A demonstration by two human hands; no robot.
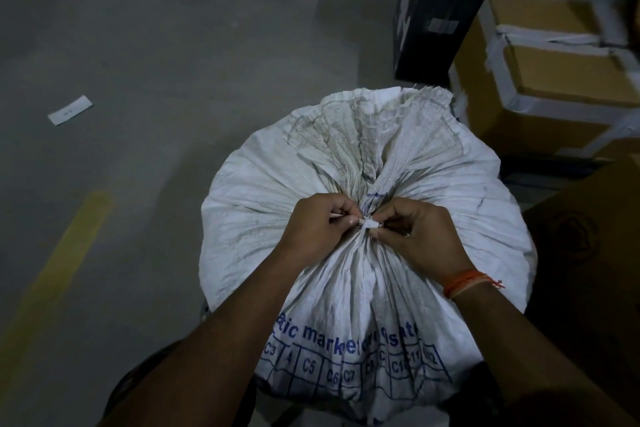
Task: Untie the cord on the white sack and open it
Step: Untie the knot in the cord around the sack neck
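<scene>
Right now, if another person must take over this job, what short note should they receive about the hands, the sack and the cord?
Left hand: pinches the white cord at the knot, from the left side.
Right hand: pinches the same knot from the right; an orange thread band is on its wrist.
White sack: stands full and upright on the grey floor, neck gathered, cardboard boxes to its right.
Done: both hands are on the knot.
Left: the cord is still tied. Loosen the knot, pull the cord off, then spread the neck open.

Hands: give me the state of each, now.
Left hand: pinching the white cord at the knot on the white sack.
Right hand: pinching the same cord.
</scene>
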